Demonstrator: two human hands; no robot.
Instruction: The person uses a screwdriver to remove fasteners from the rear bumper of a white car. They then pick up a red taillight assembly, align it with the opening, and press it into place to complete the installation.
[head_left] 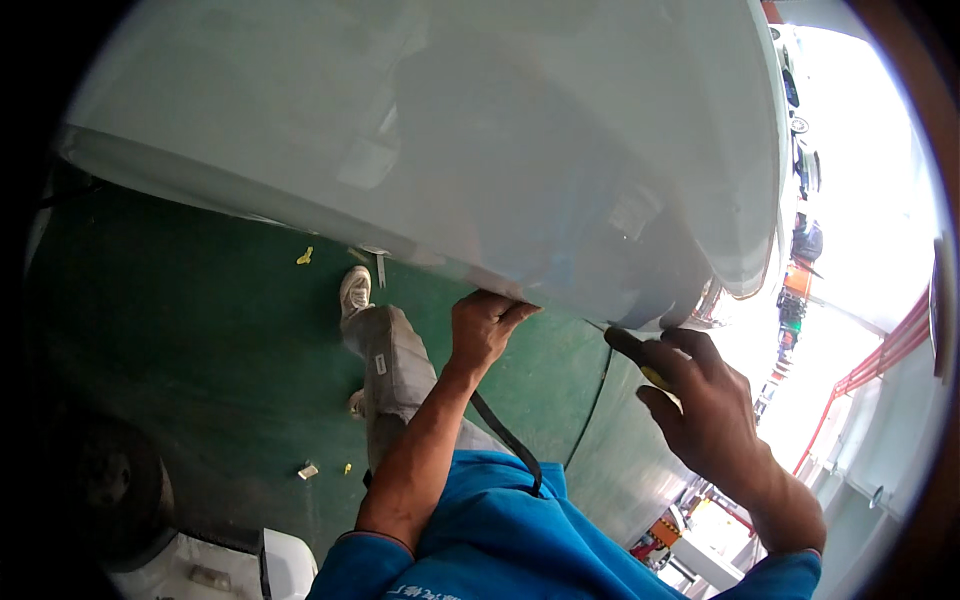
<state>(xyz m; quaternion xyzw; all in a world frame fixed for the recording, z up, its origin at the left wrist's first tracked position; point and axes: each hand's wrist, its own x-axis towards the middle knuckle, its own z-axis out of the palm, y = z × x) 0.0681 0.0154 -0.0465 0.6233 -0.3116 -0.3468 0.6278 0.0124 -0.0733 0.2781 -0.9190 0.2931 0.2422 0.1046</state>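
A large, glossy pale-grey car body panel (480, 140) fills the upper part of the view, its lower edge sloping down toward the right. At that edge is my left hand (482, 330), fingers curled under the rim and thumb pointing right. Farther right, my right hand (705, 400) is closed around a slim hand tool with a yellow part (655, 378) showing between the fingers. A thin tip reaches from this hand to the panel's edge; most of the tool is hidden, so its exact kind is unclear.
Beneath is a green floor (250, 370) with small yellow bits and a pale block (308, 470) on it. My shoe (355, 290) stands near the panel. A dark wheel (110, 480) lies at lower left beside a white part (285, 565). Red pipes (880, 355) run along the right wall.
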